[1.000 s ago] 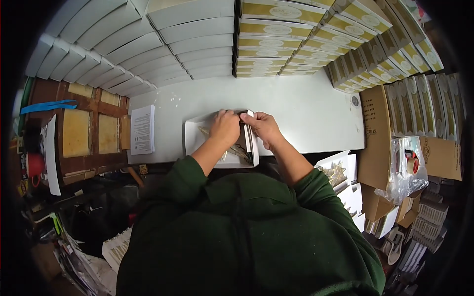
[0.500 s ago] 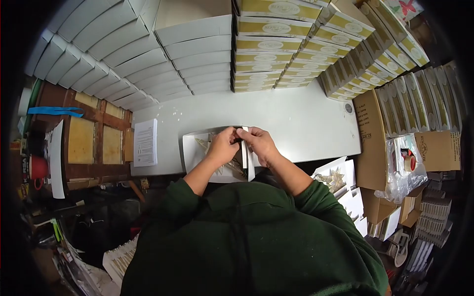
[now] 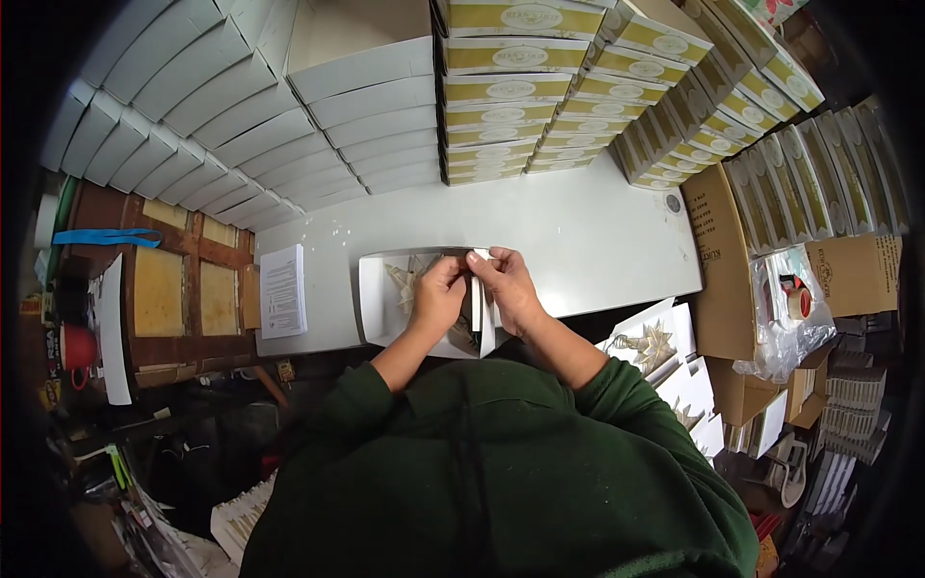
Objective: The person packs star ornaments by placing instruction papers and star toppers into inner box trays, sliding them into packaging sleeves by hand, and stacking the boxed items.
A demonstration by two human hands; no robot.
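Note:
An open white box (image 3: 374, 306) lies at the near edge of the white table, with a gold star ornament (image 3: 401, 285) inside its left part. My left hand (image 3: 438, 294) is over the box, its fingers pinched near the box's far right corner. Beside it my right hand (image 3: 508, 291) has its thumb and fingers closed on the box's right side wall (image 3: 488, 323). The two hands nearly touch at the fingertips. Something dark lies between them inside the box; what the left fingers hold is too small to tell.
Stacked white boxes (image 3: 376, 91) and gold-labelled boxes (image 3: 511, 89) line the table's back. A paper stack (image 3: 282, 292) lies left on the table (image 3: 597, 231). Right stand a cardboard carton (image 3: 721, 260) and white boxes with star ornaments (image 3: 657, 345). A tape roll (image 3: 799, 304) rests on plastic.
The view has shifted, so the box and table sit lower than at first. My left hand has turned slightly and more of the star shows. Both hands stay at the box's right side.

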